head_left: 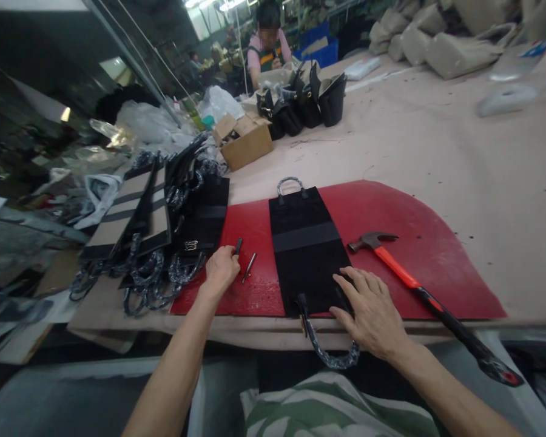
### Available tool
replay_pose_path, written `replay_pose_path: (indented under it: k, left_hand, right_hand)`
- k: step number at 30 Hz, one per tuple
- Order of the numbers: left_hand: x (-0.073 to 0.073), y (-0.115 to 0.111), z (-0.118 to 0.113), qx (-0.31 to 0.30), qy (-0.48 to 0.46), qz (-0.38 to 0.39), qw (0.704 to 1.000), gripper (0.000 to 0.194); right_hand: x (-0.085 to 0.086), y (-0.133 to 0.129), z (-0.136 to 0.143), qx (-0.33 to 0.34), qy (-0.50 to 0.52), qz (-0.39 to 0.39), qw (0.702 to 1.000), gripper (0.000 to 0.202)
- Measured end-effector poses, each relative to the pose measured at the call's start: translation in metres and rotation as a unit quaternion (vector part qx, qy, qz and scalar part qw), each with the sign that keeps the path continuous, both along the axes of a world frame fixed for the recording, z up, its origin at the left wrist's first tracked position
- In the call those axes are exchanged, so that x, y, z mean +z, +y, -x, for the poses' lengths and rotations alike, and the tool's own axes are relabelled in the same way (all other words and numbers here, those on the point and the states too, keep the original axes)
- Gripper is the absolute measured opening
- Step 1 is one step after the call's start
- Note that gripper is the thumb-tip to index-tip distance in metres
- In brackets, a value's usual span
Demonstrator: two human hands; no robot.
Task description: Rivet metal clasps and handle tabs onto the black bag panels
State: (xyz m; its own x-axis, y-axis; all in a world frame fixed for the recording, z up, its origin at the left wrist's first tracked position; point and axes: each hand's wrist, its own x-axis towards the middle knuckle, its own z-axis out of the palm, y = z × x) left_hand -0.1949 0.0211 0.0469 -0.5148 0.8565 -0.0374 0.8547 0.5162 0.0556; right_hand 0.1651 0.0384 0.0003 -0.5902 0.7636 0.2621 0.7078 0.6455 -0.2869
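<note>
- The black bag panel (306, 249) lies flat at frame centre on a red mat (418, 243).
- The right hand (368, 309) presses its near corner, grip spread flat, holding nothing.
- The left hand (221, 270) touches a small black punch (238, 245), fingers curled on it.
- A hammer (409, 279) rests at lower right.
- The beige counter (437, 145) runs to the upper right, where a seated person (267, 45) works amid workshop clutter.

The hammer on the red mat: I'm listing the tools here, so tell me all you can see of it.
The hammer is a claw hammer with a dark metal head, an orange-red neck and a black grip with a red tip. It lies flat and slantwise, head on the red mat, grip end jutting past the table's near edge. Nothing holds it; the right hand rests beside it on a black bag panel.
</note>
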Motion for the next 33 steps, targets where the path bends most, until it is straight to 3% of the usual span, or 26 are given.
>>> replay_pose_path:
  k: [6, 12, 16, 18, 21, 24, 26, 28, 33]
  left_hand:
    - [-0.001, -0.006, -0.020, -0.039, -0.031, 0.008, 0.999, 0.026]
    - [-0.004, 0.005, -0.033, -0.024, -0.080, 0.056, 0.995, 0.016]
    - [-0.012, 0.005, -0.031, -0.033, -0.176, -0.013, 0.984, 0.018]
    - [-0.014, 0.000, -0.037, -0.015, -0.323, -0.091, 0.942, 0.020]
    - [-0.014, -0.011, -0.065, 0.024, -0.535, -0.187, 0.823, 0.030]
    - [-0.013, -0.019, -0.104, 0.036, -0.640, -0.237, 0.730, 0.043]
    - [-0.016, -0.021, -0.126, 0.032, -0.669, -0.256, 0.697, 0.049]
    - [-0.021, -0.022, -0.142, 0.025, -0.668, -0.263, 0.696, 0.045]
    - [-0.029, -0.024, -0.154, -0.024, -0.603, -0.249, 0.758, 0.025]
  right_hand:
    - [0.001, 0.000, 0.002, -0.002, -0.010, -0.006, 1.000, 0.050]
    - [0.006, -0.003, 0.005, -0.009, -0.009, 0.019, 1.000, 0.053]
    - [0.008, -0.008, 0.008, -0.017, -0.004, 0.032, 0.999, 0.055]
    - [0.009, -0.011, 0.010, -0.023, 0.001, 0.036, 0.999, 0.056]
    - [0.009, -0.014, 0.014, -0.033, 0.001, 0.044, 0.999, 0.056]
    - [0.010, -0.015, 0.014, -0.034, -0.005, 0.047, 0.998, 0.056]
    - [0.010, -0.015, 0.014, -0.032, -0.008, 0.049, 0.998, 0.057]
    - [0.011, -0.014, 0.013, -0.031, -0.007, 0.052, 0.998, 0.058]
    - [0.013, -0.014, 0.014, -0.031, 0.010, 0.052, 0.998, 0.056]
